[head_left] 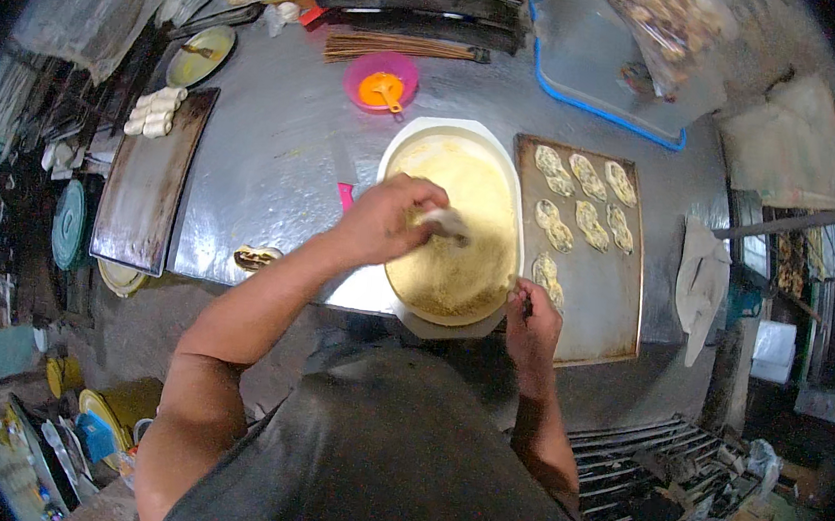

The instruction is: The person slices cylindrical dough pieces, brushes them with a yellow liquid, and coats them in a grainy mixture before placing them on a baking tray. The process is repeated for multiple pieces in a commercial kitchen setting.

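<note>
A white oval tub [396, 143] of pale yellow crumbs or powder stands at the table's front edge. Over it, my left hand [393, 220] is closed around a pale dough piece [443, 225], partly hidden and slightly blurred, held just above the crumbs. My right hand [534, 322] pinches the tub's near right rim. Beside the tub on the right, a baking tray [589, 307] carries several twisted, filled dough pieces [554, 223]. Left of my left forearm lies another dough piece with dark filling [257, 257]. A knife with a pink handle [345, 195] rests by my left hand.
Behind the tub is a pink bowl [414, 71] with orange liquid and an orange utensil [390, 99]. At left, a dark tray [147, 194] bears white dough rolls [155, 112]. A blue-rimmed plastic box [595, 87] sits at back right; a metal rack [638, 473] is low right.
</note>
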Available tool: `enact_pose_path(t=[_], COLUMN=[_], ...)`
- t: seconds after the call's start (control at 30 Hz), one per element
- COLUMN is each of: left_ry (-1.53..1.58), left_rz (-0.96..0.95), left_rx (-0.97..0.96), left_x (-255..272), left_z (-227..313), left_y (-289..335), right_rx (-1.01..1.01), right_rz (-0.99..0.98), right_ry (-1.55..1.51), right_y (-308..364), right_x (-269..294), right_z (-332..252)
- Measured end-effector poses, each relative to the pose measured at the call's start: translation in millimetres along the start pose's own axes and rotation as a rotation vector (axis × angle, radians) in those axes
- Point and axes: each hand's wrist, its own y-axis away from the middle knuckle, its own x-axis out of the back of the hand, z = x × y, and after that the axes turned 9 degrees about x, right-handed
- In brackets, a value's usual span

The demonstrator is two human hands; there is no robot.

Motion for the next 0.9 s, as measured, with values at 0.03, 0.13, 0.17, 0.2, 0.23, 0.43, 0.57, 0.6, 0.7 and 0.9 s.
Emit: enact_pose_path(t=[0.03,0.13,0.17,0.2,0.23,0.43,0.57,0.6,0.7,0.9], left_ry=[-0.029,-0.270,-0.316,-0.364,-0.406,-0.423,-0.320,-0.322,-0.513,-0.583], left_rz=[-0.058,-0.218,-0.245,-0.269,-0.292,-0.245,-0.137,-0.239,-0.165,-0.249], left_rx=[-0.061,-0.115,-0.100,-0.085,-0.073,0.012,-0.045,-0.102,-0.184,0.036], left_x=[-18.1,-65.9,-74.4,-79.7,-81.4,-86.5,-103.9,-115.5,-131.9,-61.3], left_z=[-5.1,-36.4,-44.9,-51.4,-50.1,-39.4,-30.3,-41.7,-56.5,-35.8], left_y=[-2.1,-2.7,-0.9,0.6,-0.7,1.5,11.7,13.0,18.1,4.2], right_rx=[-0.002,0.210,0.140,0.164,0.186,0.305,0.390,0.327,0.150,0.133], right_rz=[-0.011,-0.097,-0.203,-0.223,-0.244,-0.292,-0.121,-0.185,-0.313,-0.352], right_ry=[0.021,0.316,0.275,0.291,0.314,0.376,0.318,0.348,0.321,0.237], right_y=[-4.1,-21.7,-30.0,-33.8,-37.4,-59.8,-49.4,-42.4,-31.0,-45.3], right_x=[3.9,3.3,3.9,-2.5,-8.0,-37.6,-7.8,-5.8,-14.3,-47.9], right_z=[-2.3,-4.1,-16.1,-20.8,-25.1,6.0,-7.1,-6.4,-3.2,-41.4])
